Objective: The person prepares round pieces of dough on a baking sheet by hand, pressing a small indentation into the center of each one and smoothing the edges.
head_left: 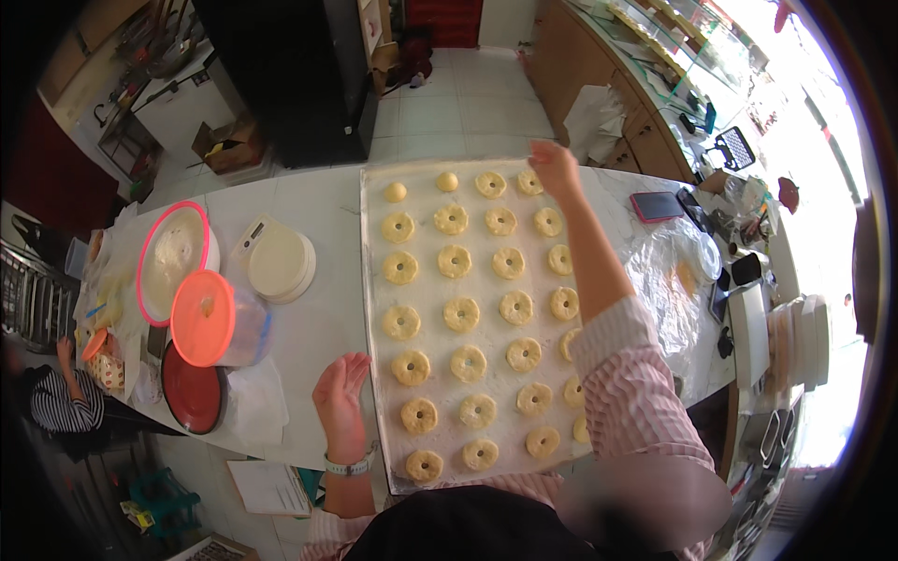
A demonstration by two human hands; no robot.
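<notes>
A large pale baking tray (367, 280) holds rows of dough rings (461, 314), each with a hole in its middle. Two round dough balls (396, 192) without holes sit at its far left corner. My right hand (556, 174) is over the tray's far right corner, beside a dough ring (530, 182), its fingers slightly bent and apart, with nothing seen in them. Near the tray's left edge, my left hand (340, 397) is raised, fingers stretched out and the palm bare. My right forearm and sleeve hide part of the right-hand column of rings.
Left of the tray stand a white kitchen scale (279, 260), a tub with an orange lid (202, 318), a pink-rimmed bowl (173, 264) and a red round pan (192, 393). To the right lie a phone (657, 207) and crumpled clear plastic (659, 280). A person in stripes (67, 397) is at far left.
</notes>
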